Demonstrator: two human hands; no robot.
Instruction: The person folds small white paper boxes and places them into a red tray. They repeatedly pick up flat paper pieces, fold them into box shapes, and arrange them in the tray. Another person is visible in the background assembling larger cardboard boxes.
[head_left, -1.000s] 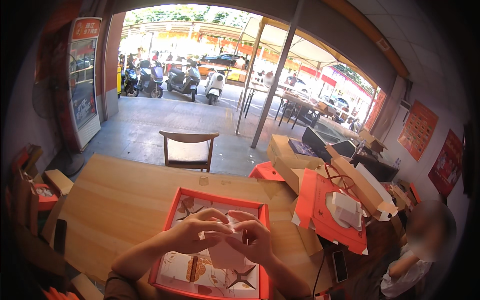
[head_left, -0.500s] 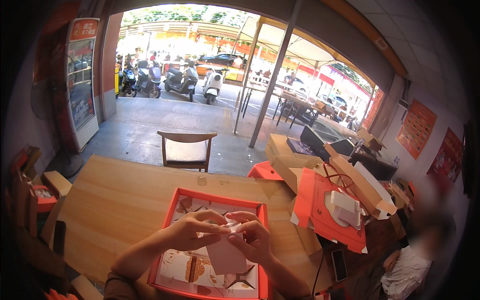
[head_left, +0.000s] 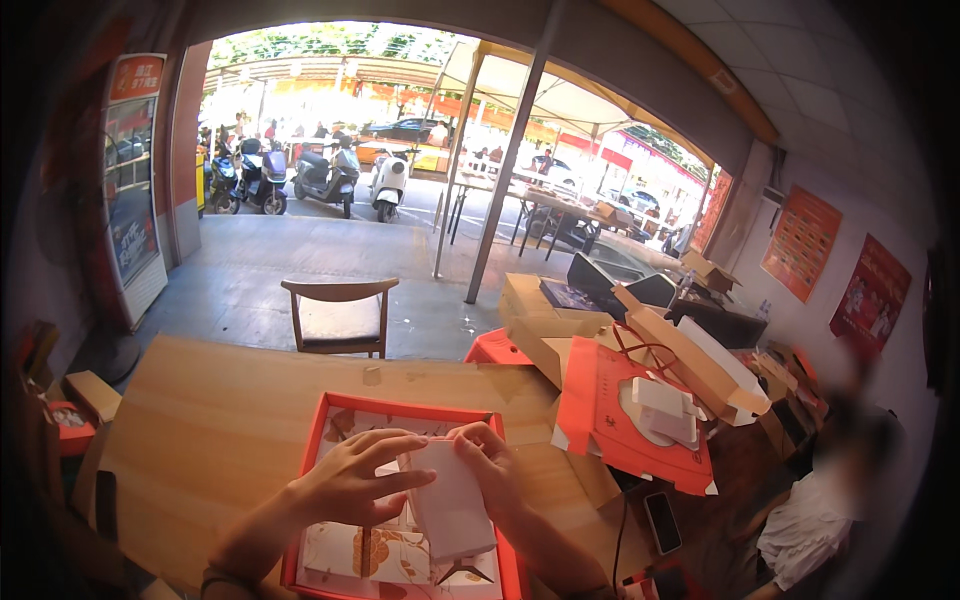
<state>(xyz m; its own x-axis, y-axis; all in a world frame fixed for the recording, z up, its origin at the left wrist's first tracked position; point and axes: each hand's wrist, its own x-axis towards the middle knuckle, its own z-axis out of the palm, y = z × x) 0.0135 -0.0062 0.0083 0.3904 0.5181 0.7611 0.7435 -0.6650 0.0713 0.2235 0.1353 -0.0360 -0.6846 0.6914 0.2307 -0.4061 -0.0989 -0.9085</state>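
A small white carton [head_left: 455, 512] is held tilted over an open red gift box [head_left: 512, 560]. My right hand [head_left: 488, 468] pinches the carton near its top edge. Beside it, my left hand [head_left: 355, 482] has its fingers stretched and apart, the fingertips at the carton's upper left edge. Within the red box lie white packets with a gold-brown leaf pattern [head_left: 400, 553] and a dark star-shaped print [head_left: 465, 572]. My hands and the carton hide much of the box's middle.
The box stands on a wooden table [head_left: 220, 430]. To the right are a flattened red carton [head_left: 600, 400] with white pieces on it, brown cardboard, and a phone [head_left: 662, 523]. A chair [head_left: 340, 315] stands beyond the table. Someone in a white shirt [head_left: 805, 530] sits at the right.
The white carton's top now looks flat and closed, and more of its face shows. My left fingers have spread away from its top. The whole view has shifted slightly.
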